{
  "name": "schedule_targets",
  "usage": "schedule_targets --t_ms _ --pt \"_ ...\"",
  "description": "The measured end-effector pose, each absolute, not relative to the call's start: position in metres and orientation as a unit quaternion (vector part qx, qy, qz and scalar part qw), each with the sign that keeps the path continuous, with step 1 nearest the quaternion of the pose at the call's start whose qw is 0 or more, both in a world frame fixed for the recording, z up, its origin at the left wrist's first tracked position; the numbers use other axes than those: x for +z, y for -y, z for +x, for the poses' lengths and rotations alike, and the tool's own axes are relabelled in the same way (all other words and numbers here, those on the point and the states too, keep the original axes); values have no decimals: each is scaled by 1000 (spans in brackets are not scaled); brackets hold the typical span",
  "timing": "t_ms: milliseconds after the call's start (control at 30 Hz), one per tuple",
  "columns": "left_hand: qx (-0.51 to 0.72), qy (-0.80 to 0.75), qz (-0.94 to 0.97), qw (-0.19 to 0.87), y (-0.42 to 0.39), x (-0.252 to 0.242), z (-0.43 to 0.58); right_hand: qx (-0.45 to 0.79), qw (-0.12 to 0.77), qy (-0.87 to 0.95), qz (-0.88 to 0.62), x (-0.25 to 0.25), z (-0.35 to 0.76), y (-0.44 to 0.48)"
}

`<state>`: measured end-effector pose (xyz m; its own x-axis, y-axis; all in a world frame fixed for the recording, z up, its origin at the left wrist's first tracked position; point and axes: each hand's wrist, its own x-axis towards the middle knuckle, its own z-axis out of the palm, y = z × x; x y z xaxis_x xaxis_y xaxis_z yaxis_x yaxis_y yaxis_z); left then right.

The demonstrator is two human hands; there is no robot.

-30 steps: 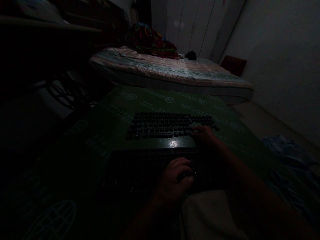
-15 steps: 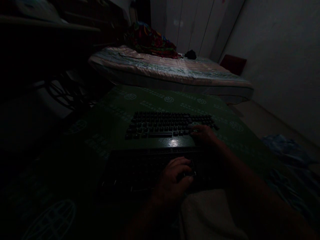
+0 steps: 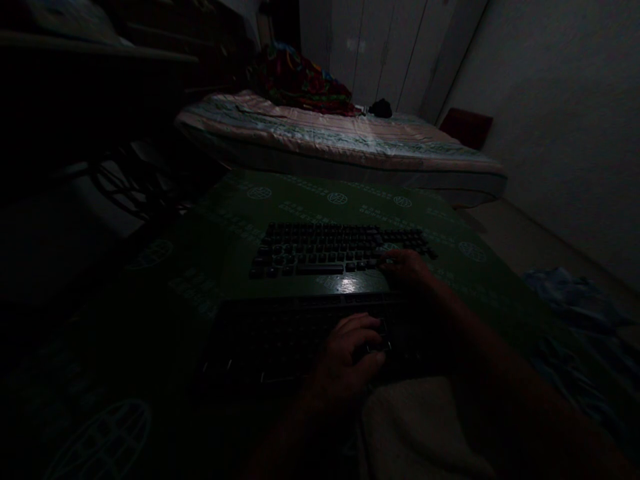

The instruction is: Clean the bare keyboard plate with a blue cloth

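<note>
The room is very dim. Two black keyboards lie on a green printed mat [image 3: 235, 220]. My right hand [image 3: 407, 269] rests on the right end of the far keyboard [image 3: 325, 248], fingers bent onto the keys. My left hand [image 3: 347, 357] sits on the near keyboard [image 3: 280, 343], fingers curled over a small part or key that I cannot make out. A pale cloth [image 3: 415, 427] lies just under my left wrist.
A mattress [image 3: 340, 143] with striped sheets lies beyond the mat, a heap of coloured fabric [image 3: 300, 80] at its far end. White closet doors [image 3: 385, 47] stand behind. Blue cloth [image 3: 570, 293] lies at the right. Dark furniture fills the left.
</note>
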<state>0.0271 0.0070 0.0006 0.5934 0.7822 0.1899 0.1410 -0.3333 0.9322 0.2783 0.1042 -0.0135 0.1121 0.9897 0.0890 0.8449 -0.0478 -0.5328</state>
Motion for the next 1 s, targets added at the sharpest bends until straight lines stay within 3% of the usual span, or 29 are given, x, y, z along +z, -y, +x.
schedule_targets --t_ms 333,567,833,1000 --pt "334 -301 761 468 -7 -1 28 81 317 605 -726 20 279 -90" --pt "331 -297 802 399 -8 -1 30 83 524 490 -692 50 263 -20" --pt "311 -279 883 214 2 -8 38 188 510 426 -723 42 223 45" --pt "273 -285 903 171 12 -2 43 242 517 422 -704 28 213 47"
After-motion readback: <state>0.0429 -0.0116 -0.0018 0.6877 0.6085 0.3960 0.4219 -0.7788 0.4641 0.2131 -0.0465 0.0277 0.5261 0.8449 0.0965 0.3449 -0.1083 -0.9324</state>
